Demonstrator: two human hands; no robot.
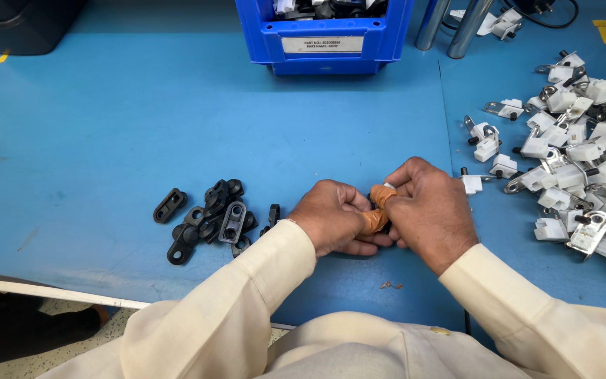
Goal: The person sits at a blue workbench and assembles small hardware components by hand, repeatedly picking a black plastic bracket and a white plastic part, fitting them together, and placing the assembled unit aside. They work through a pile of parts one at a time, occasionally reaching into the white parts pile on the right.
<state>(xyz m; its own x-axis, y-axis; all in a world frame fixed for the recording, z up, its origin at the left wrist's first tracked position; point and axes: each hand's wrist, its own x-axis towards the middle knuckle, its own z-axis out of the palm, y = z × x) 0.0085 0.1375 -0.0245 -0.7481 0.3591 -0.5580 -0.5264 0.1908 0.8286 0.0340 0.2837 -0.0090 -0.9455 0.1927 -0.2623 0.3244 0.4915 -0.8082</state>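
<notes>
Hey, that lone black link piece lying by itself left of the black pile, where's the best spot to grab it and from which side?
Probably pinch the black link piece across its narrow middle, coming straight down from above. It lies flat on the blue table, tilted diagonally and apart from the black pile, so both long edges look free. The left hand is nearer; fingertips would suit better than a full grasp.

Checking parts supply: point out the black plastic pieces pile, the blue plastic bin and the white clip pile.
black plastic pieces pile (208,219), head view, pile middle
blue plastic bin (387,35), head view, front wall
white clip pile (583,151), head view, pile middle
</notes>
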